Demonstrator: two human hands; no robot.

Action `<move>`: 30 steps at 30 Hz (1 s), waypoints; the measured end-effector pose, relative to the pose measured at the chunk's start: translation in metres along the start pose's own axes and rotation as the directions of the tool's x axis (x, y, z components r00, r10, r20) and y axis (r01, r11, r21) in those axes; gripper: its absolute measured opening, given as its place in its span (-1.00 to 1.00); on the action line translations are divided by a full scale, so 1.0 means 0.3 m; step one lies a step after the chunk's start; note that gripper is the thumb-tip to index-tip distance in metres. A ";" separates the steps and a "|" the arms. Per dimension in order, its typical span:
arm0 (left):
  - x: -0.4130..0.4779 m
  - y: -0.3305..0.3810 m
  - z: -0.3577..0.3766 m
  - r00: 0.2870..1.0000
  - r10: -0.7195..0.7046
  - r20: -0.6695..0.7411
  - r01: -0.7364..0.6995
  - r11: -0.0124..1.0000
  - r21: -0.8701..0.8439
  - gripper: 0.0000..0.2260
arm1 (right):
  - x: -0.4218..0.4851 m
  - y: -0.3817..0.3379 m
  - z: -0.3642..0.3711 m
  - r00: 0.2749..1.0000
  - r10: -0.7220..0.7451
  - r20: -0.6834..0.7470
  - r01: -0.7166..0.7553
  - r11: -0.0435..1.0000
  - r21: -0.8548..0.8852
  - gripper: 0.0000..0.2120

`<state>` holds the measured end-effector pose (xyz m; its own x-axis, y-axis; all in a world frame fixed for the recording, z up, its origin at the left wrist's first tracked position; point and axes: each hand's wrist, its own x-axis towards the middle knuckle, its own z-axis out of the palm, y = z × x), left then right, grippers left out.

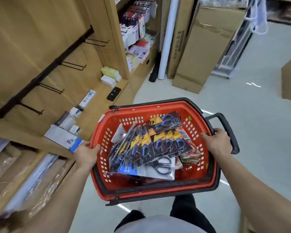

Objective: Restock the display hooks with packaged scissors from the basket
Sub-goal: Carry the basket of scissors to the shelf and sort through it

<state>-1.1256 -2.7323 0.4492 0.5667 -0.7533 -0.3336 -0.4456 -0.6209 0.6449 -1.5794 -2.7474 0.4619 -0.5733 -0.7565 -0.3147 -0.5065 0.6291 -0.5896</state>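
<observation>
Basket [191, 179] held at both rims, scissors inside.
My left hand [86, 153] curls over the left rim, my right hand [217, 142] over the right. The packs [151, 143] lie fanned inside, long axes running near to far, yellow tops toward the far rim. Hooks [72, 65] jut out at left.

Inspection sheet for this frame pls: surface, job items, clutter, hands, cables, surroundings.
surface: wooden shelf under the hooks, partly loaded.
job's things: four display hooks bare; packaged scissors piled in red basket.
clutter: small boxes on the shelf.
grippers: left hand grips the basket's left rim; right hand grips its right rim.
cables: nothing seen.
surroundings: tall cardboard boxes and white roll standing on pale floor.
</observation>
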 end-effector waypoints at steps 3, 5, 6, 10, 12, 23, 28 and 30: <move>0.032 0.109 0.115 0.992 -0.093 -0.087 0.089 0.995 -0.047 -0.75 | 0.283 -0.144 0.012 0.992 -0.095 0.089 0.096 0.995 -0.012 -0.73; 0.051 0.168 0.184 0.979 -0.174 -0.110 0.160 0.979 -0.123 -0.72 | 0.453 -0.254 0.021 0.978 -0.151 0.146 0.157 0.987 -0.035 -0.71; 0.059 0.191 0.211 0.972 -0.208 -0.114 0.190 0.970 -0.149 -0.73 | 0.523 -0.308 0.027 0.969 -0.178 0.172 0.190 0.980 -0.061 -0.70; 0.119 0.243 0.302 0.917 -0.368 -0.157 0.321 0.911 -0.259 -0.75 | 0.759 -0.535 0.089 0.927 -0.256 0.273 0.296 0.948 -0.116 -0.69; 0.165 0.279 0.343 0.892 -0.419 -0.171 0.358 0.884 -0.300 -0.76 | 0.853 -0.647 0.143 0.910 -0.283 0.304 0.335 0.932 -0.138 -0.69; 0.395 0.363 0.509 0.746 -0.625 -0.230 0.533 0.767 -0.356 -0.58 | 1.186 -1.026 0.532 0.824 -0.335 0.457 0.456 0.871 -0.184 -0.61; 0.472 0.394 0.636 0.672 -0.699 -0.245 0.583 0.703 -0.406 -0.58 | 1.349 -1.128 0.761 0.751 -0.362 0.552 0.530 0.829 -0.177 -0.51; 0.520 0.387 0.717 0.628 -0.741 -0.239 0.611 0.660 -0.438 -0.58 | 1.430 -1.140 0.878 0.716 -0.373 0.590 0.569 0.802 -0.183 -0.51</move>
<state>-1.2381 -2.9684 0.3241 0.8515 0.0384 -0.5229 0.3557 -0.7749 0.5224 -1.4824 -3.3342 0.3326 0.1583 -0.8819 -0.4441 -0.8501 0.1071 -0.5157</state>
